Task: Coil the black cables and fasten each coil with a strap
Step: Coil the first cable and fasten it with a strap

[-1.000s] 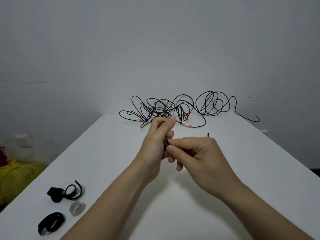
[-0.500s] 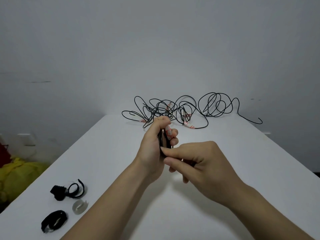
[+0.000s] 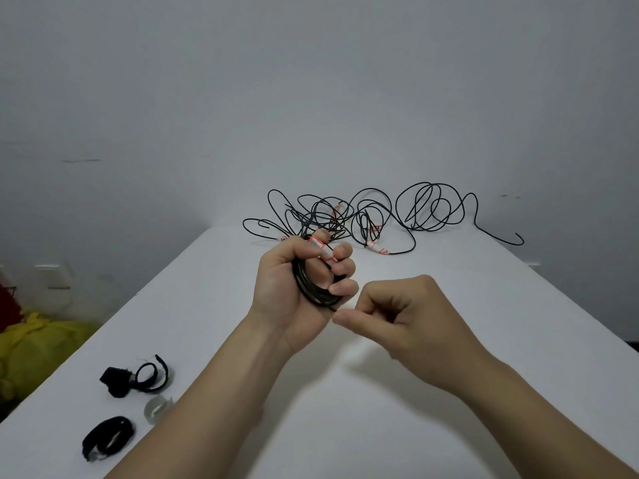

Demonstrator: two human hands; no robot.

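Note:
My left hand (image 3: 294, 288) grips a small coil of black cable (image 3: 309, 286) with a red-and-white label (image 3: 323, 249) near its top, held upright above the white table (image 3: 449, 340). My right hand (image 3: 404, 312) sits just right of it, thumb and forefinger pinching the cable's end at the coil's lower edge. A tangle of loose black cables (image 3: 363, 216) lies at the table's far edge. Near the front left lie a black strap (image 3: 152, 375) curled in a loop, a second black strap (image 3: 107, 437) and a pale translucent strap (image 3: 157, 407).
A grey wall stands right behind the table's far edge. Off the table's left side, a yellow bag (image 3: 38, 347) lies on the floor. The table's left and right edges slope toward me.
My left hand has turned its palm toward me, showing the coil and label. My right hand has dropped lower and to the right, still at the cable's end.

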